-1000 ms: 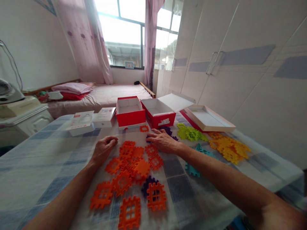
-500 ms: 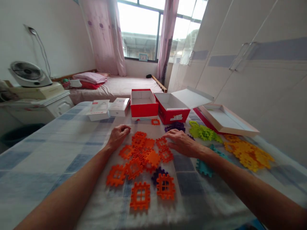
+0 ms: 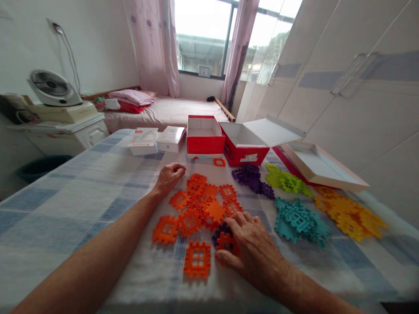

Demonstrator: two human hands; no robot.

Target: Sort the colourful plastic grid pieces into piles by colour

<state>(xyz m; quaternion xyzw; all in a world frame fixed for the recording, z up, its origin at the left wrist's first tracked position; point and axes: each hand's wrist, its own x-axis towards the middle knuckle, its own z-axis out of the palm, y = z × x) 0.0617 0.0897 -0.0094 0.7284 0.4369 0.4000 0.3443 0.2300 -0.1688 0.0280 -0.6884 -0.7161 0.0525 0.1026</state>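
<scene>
left hand (image 3: 170, 175): fingers (image 3: 177, 167) curled shut | right hand (image 3: 253, 255): fingers spread on one orange tile (image 3: 225, 244) | two red boxes (image 3: 204, 145)

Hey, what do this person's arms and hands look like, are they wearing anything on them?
Both arms are bare as far as the view shows: no sleeve covers the left forearm or the right forearm. The left hand and the right hand have no gloves, and no watch, bracelet or ring shows on either.

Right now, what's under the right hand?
The right hand lies on an orange tile and a purple tile; only their left edges show. Anything beneath the palm is hidden.
</scene>
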